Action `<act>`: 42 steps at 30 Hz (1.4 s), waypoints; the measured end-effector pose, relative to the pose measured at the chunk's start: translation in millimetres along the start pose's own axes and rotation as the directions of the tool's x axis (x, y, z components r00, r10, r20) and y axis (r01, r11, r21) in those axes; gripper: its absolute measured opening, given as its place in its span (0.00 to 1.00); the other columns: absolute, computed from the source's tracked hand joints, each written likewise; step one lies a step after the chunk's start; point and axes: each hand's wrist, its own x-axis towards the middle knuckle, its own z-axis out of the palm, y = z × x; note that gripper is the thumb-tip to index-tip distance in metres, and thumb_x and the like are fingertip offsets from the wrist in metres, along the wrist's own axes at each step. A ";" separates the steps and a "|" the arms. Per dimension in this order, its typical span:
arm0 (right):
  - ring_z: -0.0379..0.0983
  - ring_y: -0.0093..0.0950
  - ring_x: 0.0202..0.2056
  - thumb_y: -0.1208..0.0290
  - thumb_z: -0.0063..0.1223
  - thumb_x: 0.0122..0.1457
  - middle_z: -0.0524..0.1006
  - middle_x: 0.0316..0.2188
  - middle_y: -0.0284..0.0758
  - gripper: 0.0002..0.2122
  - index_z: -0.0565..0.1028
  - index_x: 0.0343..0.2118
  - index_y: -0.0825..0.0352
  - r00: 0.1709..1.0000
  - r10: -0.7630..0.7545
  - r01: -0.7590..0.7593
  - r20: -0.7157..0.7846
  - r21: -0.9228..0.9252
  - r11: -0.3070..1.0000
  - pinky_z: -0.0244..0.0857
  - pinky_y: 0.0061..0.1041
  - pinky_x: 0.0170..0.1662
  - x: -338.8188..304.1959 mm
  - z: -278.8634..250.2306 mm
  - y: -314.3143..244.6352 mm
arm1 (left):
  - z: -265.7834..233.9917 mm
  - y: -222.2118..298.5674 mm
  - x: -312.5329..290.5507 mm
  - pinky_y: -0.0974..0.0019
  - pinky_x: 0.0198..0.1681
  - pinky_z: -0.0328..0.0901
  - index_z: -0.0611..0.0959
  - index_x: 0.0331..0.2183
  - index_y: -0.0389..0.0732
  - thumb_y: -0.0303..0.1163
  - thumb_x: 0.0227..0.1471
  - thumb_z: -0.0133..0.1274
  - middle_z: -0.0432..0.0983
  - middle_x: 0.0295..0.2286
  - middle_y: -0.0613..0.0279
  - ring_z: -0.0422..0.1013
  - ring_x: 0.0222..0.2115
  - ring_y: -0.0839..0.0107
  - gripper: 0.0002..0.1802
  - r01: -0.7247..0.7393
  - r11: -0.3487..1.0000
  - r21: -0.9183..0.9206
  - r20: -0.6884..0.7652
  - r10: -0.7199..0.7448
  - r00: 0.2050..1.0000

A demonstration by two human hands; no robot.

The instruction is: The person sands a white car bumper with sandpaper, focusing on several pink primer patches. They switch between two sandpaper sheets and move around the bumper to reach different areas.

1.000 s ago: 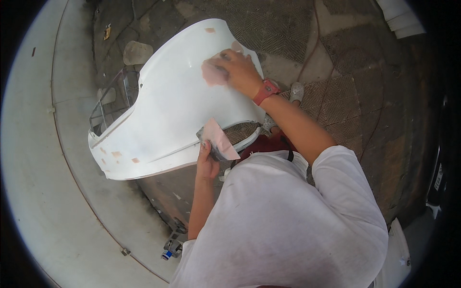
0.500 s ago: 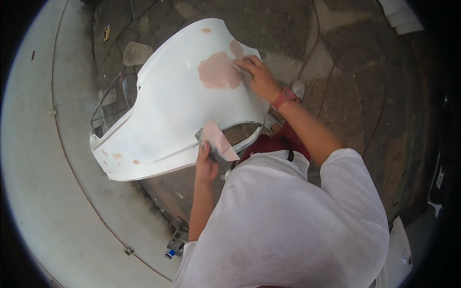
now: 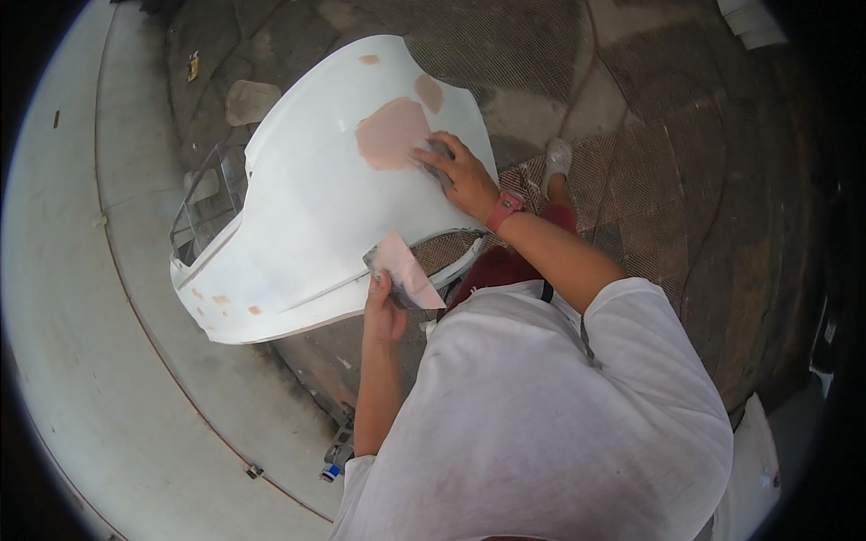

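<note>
I see a large white car body panel point(image 3: 307, 225) filling the middle and upper left of the frame, propped on a wire-frame stand point(image 3: 203, 212) whose bars show at the panel's left edge. My right hand point(image 3: 460, 171) lies palm down on the panel just right of centre in the upper half, fingers closed over a small dark sanding pad point(image 3: 439, 149) that peeks out at the fingertips; the pad touches the right edge of a big pinkish filler patch point(image 3: 390, 133). A smaller patch of the same colour point(image 3: 428, 92) sits just above and to the right, and a few tiny spots point(image 3: 221, 300) dot the panel's lower left corner. A red watch point(image 3: 503, 210) rings the right wrist. My left hand point(image 3: 386, 307), at the centre of the frame, is clamped on a folded sheet of sandpaper point(image 3: 406, 270), pink on one face and dark on the other, held at the panel's lower edge. The two hands are well apart. A white shirt point(image 3: 541, 424) fills the lower right, and a light shoe point(image 3: 557, 162) rests on the patterned floor point(image 3: 686, 180) at the right.
</note>
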 end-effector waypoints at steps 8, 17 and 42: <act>0.72 0.44 0.60 0.89 0.43 0.56 0.72 0.58 0.41 0.33 0.76 0.63 0.51 0.996 0.074 -0.070 -0.051 0.068 0.995 0.68 0.37 0.63 61.5 -36.0 34.1 | -0.1 0.8 0.3 0.53 0.68 0.61 0.65 0.68 0.42 0.45 0.72 0.48 0.71 0.61 0.57 0.67 0.63 0.61 0.31 -0.007 1.000 -0.019 -0.045 0.007 0.999; 0.75 0.44 0.54 0.90 0.48 0.54 0.72 0.57 0.39 0.32 0.79 0.58 0.47 0.998 -0.056 0.054 0.028 0.067 0.996 0.70 0.38 0.61 54.2 -12.7 0.5 | -5.4 3.4 2.8 0.53 0.68 0.61 0.64 0.68 0.41 0.47 0.71 0.49 0.71 0.62 0.54 0.66 0.63 0.61 0.33 0.008 1.000 0.029 0.015 -0.008 1.000; 0.80 0.43 0.52 0.82 0.52 0.57 0.82 0.52 0.44 0.21 0.82 0.53 0.63 0.978 0.205 -0.206 0.030 0.237 0.949 0.72 0.36 0.57 44.7 -16.9 57.1 | -3.7 -0.3 5.7 0.53 0.67 0.62 0.66 0.68 0.41 0.46 0.71 0.50 0.73 0.60 0.58 0.68 0.61 0.61 0.32 -0.015 1.000 0.013 -0.046 0.016 0.999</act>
